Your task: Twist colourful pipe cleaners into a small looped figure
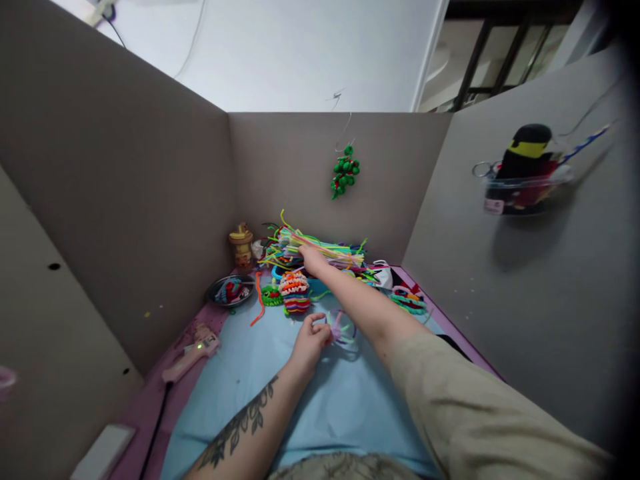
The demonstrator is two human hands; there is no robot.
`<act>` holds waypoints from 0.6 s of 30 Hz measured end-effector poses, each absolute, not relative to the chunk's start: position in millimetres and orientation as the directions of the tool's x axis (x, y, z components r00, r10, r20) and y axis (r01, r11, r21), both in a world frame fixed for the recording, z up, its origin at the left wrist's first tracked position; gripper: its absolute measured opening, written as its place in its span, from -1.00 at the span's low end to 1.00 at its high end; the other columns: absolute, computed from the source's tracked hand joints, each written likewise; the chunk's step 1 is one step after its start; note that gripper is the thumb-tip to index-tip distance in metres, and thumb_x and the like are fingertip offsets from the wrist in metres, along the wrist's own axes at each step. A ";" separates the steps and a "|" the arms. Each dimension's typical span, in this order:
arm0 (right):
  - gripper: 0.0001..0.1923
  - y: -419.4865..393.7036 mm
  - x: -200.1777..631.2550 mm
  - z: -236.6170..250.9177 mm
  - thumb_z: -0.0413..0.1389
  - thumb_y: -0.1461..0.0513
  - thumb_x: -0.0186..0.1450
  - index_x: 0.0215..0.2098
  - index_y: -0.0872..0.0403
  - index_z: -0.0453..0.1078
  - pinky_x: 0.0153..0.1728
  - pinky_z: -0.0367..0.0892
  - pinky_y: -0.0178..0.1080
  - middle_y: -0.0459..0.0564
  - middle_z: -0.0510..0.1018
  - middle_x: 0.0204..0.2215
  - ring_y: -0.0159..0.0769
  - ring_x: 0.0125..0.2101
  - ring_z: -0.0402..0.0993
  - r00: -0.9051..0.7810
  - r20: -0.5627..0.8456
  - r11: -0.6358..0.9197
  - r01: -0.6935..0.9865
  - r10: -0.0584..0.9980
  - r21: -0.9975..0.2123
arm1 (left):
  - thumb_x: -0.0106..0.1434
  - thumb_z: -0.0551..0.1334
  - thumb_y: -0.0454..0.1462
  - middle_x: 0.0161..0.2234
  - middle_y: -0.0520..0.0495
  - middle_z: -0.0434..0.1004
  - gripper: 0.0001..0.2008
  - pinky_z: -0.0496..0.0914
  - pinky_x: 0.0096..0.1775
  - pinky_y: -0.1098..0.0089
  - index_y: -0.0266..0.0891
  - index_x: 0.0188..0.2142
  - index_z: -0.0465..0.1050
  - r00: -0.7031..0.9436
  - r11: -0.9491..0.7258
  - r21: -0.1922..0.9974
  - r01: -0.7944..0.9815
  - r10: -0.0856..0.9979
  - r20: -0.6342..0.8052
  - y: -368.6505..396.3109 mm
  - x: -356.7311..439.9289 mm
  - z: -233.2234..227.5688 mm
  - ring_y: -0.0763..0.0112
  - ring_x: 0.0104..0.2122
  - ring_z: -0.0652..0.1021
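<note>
I take the lilac-and-green stem piece (343, 335) as the centre of my clock, with twelve pointing away from me. My left hand (309, 340) comes in on its nine o'clock side, the fingers pinching its near edge while its thin loops fan out toward three. The blue cloth (240, 373) runs plain from my left wrist toward nine, giving that hand room as far as the pink glue gun (193, 357), which lies by the surface's (150, 413) left edge with a green light on.

My right hand (311, 259) is out at twelve, at the heap of coloured fuzzy stems (340, 252); the fingers are partly lost among them, and I cannot tell whether they grip any. That forearm slants in from four o'clock, crossing the space on my right.

It is tighter ahead. A striped piece (295, 293) sits at ten, just short of the heap, with a green piece (271, 295) beside it and an orange stem (259, 303) farther left. Beyond these, still toward ten, a bowl (215, 300) stands at the left edge. At two, coloured loops (410, 303) lie near the right edge. Grey panels (295, 167) wall the surface in at nine, twelve and three.
</note>
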State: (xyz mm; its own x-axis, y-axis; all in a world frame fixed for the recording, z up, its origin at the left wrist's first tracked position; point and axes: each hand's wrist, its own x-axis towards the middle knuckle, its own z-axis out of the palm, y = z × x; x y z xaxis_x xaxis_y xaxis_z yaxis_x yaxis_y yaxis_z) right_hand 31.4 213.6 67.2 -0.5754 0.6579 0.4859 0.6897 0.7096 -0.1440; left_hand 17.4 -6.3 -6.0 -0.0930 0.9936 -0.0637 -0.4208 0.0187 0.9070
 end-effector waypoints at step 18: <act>-0.67 207.5 11.8 77.0 -0.17 0.33 0.28 -0.08 0.08 0.33 -0.06 0.11 -0.12 0.15 0.30 -0.01 -0.12 -0.05 0.22 -0.436 0.471 0.511 0.859 0.767 -0.036 | -0.07 0.22 -0.32 -0.61 0.10 0.36 -0.61 0.17 -0.51 0.50 -0.27 -0.22 0.15 -0.075 -0.001 0.912 -0.410 0.997 -0.032 -3.6 21.1 -10.6 0.57 -0.62 0.34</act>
State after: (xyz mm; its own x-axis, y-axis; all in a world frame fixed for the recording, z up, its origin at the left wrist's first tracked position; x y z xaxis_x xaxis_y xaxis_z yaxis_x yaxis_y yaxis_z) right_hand 11.8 207.5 77.0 -0.4364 0.7668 0.4707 0.8589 0.5108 -0.0357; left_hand 21.1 -3.6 -10.6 -0.0746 0.9967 -0.0321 -0.4103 -0.0014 0.9119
